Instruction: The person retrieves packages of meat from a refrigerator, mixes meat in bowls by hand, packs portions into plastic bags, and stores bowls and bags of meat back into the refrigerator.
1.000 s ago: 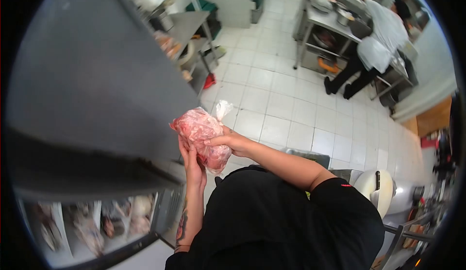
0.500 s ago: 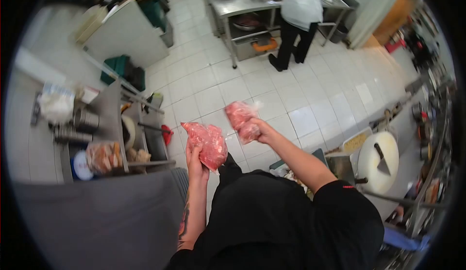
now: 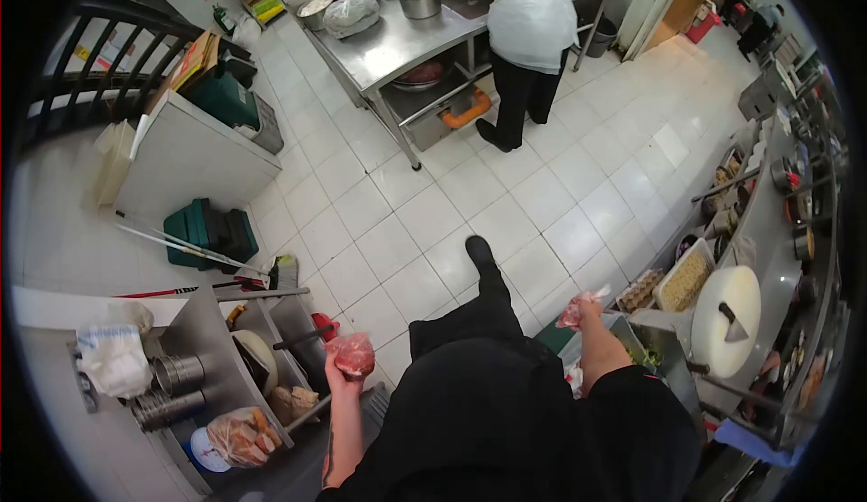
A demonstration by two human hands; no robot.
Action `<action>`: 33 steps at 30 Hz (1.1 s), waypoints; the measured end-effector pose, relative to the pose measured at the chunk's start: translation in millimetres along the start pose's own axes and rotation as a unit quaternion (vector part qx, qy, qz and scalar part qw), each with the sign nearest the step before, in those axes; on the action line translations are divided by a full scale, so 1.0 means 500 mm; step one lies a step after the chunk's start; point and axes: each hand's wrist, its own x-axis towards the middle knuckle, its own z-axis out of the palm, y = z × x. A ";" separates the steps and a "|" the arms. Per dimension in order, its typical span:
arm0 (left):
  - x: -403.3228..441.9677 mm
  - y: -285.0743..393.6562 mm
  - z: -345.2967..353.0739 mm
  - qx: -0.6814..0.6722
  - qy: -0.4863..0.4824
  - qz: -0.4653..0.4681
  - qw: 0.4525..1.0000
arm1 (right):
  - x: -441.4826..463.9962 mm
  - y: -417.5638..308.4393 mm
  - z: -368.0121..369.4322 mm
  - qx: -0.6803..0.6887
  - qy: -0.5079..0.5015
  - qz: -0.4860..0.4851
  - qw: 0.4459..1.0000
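Currently we have our left hand [image 3: 338, 378] curled round one meat bag [image 3: 353, 355] and our right hand [image 3: 591, 307] closed on a second bag [image 3: 571, 313], neither yet set down.

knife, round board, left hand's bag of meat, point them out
Knife [image 3: 737, 330]: head view, on its blade.
Round board [image 3: 712, 338]: head view, on its top.
Bag of meat [image 3: 353, 355] in the left hand [image 3: 338, 378]: head view, middle of its visible side.

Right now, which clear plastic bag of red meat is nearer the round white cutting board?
The clear plastic bag of red meat in the right hand; the other bag in the left hand is across the body.
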 end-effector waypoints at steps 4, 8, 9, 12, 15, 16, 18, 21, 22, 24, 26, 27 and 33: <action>0.097 -0.006 0.092 -0.015 0.044 0.007 0.999 | 0.162 -0.068 0.234 0.060 -0.150 -0.021 0.987; 0.174 -0.032 0.210 0.007 0.076 0.017 0.997 | 0.244 -0.280 0.632 0.187 -0.334 -0.097 0.919; 0.184 -0.036 0.269 0.015 0.067 0.007 0.998 | 0.166 -0.391 0.717 0.215 -0.317 -0.097 0.919; 0.246 -0.053 0.397 0.034 0.052 -0.016 0.998 | 0.188 -0.611 1.002 0.134 -0.371 -0.183 0.900; 0.299 -0.057 0.564 0.067 0.030 -0.027 0.997 | 0.029 -0.842 1.118 0.129 -0.447 -0.162 0.870; 0.326 -0.062 0.595 0.076 0.023 -0.033 0.996 | -0.007 -0.885 1.133 0.099 -0.471 -0.113 0.869; 0.394 -0.075 0.632 0.069 -0.009 -0.044 0.997 | -0.010 -0.868 1.165 0.011 -0.489 -0.113 0.865; 0.478 -0.097 0.712 0.106 -0.071 -0.008 0.992 | -0.046 -0.808 1.101 -0.194 -0.539 -0.122 0.810; 0.499 -0.109 0.739 0.104 -0.074 -0.012 0.992 | -0.044 -0.745 1.059 -0.212 -0.567 -0.103 0.789; 0.526 -0.144 0.788 0.190 0.035 0.051 0.980 | -0.091 -0.646 0.947 -0.182 -0.620 -0.005 0.763; 0.539 -0.178 0.833 0.245 -0.004 0.067 0.967 | -0.140 -0.587 0.848 -0.111 -0.657 0.044 0.744; 0.540 -0.193 0.844 0.300 -0.042 0.093 0.948 | -0.138 -0.554 0.831 -0.003 -0.663 0.083 0.744; 0.535 -0.258 0.789 0.504 -0.207 0.061 0.836 | 0.047 -0.498 0.839 0.292 -0.630 0.246 0.676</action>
